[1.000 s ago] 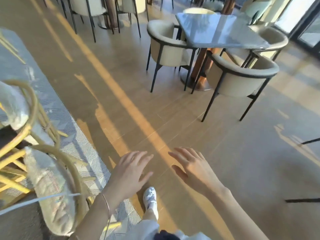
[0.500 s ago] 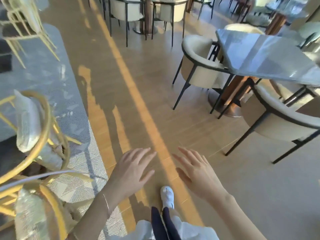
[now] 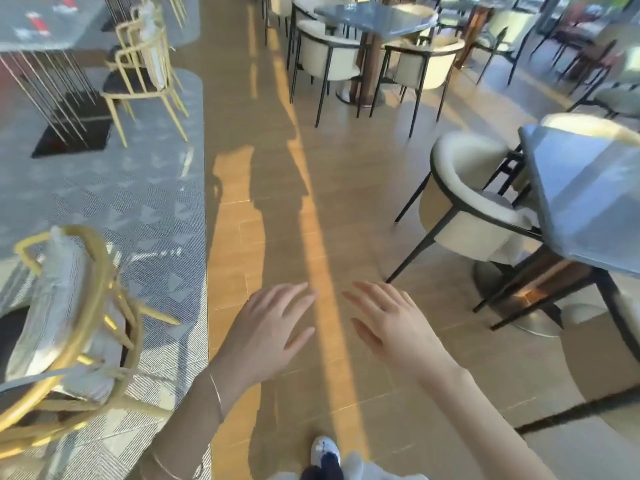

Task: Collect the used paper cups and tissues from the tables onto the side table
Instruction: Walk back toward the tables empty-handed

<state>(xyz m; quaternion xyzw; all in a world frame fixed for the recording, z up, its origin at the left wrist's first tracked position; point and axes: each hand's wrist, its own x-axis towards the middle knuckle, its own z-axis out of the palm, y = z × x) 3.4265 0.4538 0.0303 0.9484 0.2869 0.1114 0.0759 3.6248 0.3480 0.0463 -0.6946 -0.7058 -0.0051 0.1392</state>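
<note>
My left hand (image 3: 268, 327) and my right hand (image 3: 391, 323) are held out in front of me over the wooden floor, palms down, fingers spread, both holding nothing. No paper cup or tissue shows in this view. A grey-topped table (image 3: 595, 199) stands at the right, and its visible top is bare. Another grey table (image 3: 374, 13) stands further back, also with a bare top. A third table (image 3: 38, 26) at the far left is blurred, with red marks on its surface that I cannot make out.
A cream armchair (image 3: 474, 202) sits by the right table. Gold-framed chairs stand on a grey patterned carpet (image 3: 138, 202) at near left (image 3: 72, 306) and far left (image 3: 142, 64). More cream chairs (image 3: 329, 53) ring the back table. A wooden aisle (image 3: 298, 188) runs between them.
The view has swung left and forward along the aisle. The right table has slid to the right edge, and the back table and far-left table have come into sight. Both hands stay open.
</note>
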